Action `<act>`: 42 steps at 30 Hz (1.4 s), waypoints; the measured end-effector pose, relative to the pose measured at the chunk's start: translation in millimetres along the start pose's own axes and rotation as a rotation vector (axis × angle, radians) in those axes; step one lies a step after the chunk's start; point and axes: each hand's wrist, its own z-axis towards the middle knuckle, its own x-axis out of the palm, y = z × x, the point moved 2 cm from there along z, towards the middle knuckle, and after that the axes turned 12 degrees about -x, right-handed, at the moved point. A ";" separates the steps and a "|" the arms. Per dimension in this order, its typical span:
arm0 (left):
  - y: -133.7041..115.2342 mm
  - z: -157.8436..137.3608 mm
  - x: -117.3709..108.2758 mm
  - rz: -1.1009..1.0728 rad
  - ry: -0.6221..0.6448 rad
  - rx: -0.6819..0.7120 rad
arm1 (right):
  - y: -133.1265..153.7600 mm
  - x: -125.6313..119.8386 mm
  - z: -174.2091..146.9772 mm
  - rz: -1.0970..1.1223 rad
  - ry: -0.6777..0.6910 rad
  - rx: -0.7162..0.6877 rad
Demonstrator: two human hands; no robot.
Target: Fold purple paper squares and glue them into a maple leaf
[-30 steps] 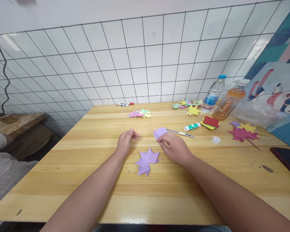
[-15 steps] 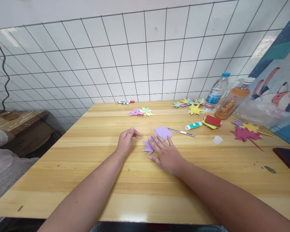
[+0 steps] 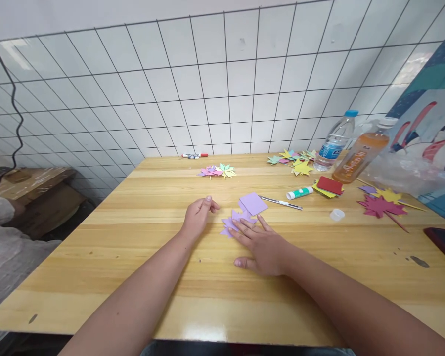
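My right hand lies flat with its fingers spread, the fingertips on a purple paper maple leaf. The fingers cover part of the leaf, but several of its points show to the left and above. Just beyond the leaf, square purple paper lies on the wooden table. To the left of the leaf, my left hand rests on its side with the fingers curled in and the thumb on top. Nothing shows in it, and it is apart from the leaf.
A pen, a glue stick and its cap lie to the right. Behind them are stacked coloured papers, a water bottle and an orange drink bottle. Paper leaves lie far right; markers lie near the wall.
My right hand has slid back towards me and right, uncovering more of the purple leaf. My left hand stays beside the leaf. The view has shifted slightly.
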 end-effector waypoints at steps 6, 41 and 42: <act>-2.5 -0.7 3.3 0.008 0.034 -0.008 | 8.6 10.7 10.8 -0.030 -0.064 0.089; -12.3 -35.2 10.0 1.040 0.567 0.215 | -68.5 -28.1 -0.1 -0.281 -0.339 0.330; -12.0 -33.1 7.4 1.041 0.563 0.197 | -67.9 -28.7 0.7 -0.296 -0.338 0.339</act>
